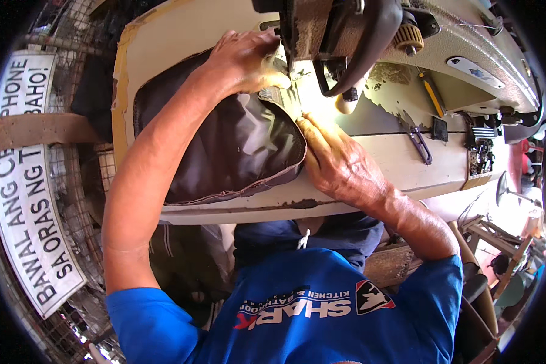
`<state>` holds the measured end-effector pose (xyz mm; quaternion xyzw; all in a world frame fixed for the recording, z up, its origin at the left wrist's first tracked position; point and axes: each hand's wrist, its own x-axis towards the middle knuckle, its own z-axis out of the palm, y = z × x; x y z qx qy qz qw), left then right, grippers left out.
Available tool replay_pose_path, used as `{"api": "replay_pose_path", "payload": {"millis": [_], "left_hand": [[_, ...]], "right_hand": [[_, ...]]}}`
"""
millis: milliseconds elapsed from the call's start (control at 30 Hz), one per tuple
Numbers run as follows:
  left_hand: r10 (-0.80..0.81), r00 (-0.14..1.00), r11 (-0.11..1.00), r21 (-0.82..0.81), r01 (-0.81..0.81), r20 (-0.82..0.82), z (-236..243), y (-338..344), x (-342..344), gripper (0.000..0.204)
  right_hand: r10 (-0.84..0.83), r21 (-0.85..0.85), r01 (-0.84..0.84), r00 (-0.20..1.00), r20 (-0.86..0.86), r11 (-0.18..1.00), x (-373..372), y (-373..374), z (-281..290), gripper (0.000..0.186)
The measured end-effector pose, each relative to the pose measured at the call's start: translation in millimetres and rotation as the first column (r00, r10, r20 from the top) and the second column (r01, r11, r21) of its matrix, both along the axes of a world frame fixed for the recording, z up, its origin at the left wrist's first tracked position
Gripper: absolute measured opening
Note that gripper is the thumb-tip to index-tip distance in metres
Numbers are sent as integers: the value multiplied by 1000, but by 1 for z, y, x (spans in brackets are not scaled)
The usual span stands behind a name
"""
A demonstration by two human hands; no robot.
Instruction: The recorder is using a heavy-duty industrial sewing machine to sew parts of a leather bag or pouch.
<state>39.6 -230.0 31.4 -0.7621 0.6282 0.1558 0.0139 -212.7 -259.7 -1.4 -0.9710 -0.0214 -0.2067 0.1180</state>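
Fingers (317, 132) bent, touching dark fabric (239, 142), grip unclear

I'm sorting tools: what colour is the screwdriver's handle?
Yellow with black; the handle shows best in the head view.

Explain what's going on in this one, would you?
A person in a blue shirt is at a sewing machine, with both hands at a dark, shiny fabric piece on the cream work surface. The left hand is at its far side, close to the machine's head; the right hand has its fingers at the right edge. Whether the needle is in the fabric can't be made out. Small snips lie off to the right.
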Motion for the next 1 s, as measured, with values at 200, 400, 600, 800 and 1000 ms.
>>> {"api": "replay_pose_path", "payload": {"millis": [200, 400, 600, 800, 1000], "left_hand": [[-25, 959, 991, -131, -13, -281, -8, 9, 18, 73], [-11, 939, 994, -102, -26, -344, -5, 6, 24, 69], [-25, 884, 986, -155, -54, -467, -18, 5, 33, 66], [-56, 739, 962, -235, -141, -672, -22, 10, 36, 65], [-188, 969, 950, -281, 138, -158, -43, -15, 42, 67]], "right_hand": [[-18, 16, 17, 999, 41, 1000, 6, -5, 0, 42], [29, -48, -28, 999, 18, 998, 6, -6, 1, 29], [-2, 8, 2, 1000, -15, 1000, 3, -4, -5, 37], [-50, 76, 51, 999, -17, 996, 5, 0, -8, 35], [7, -32, -6, 1000, 21, 999, 5, -5, -3, 31]]}}
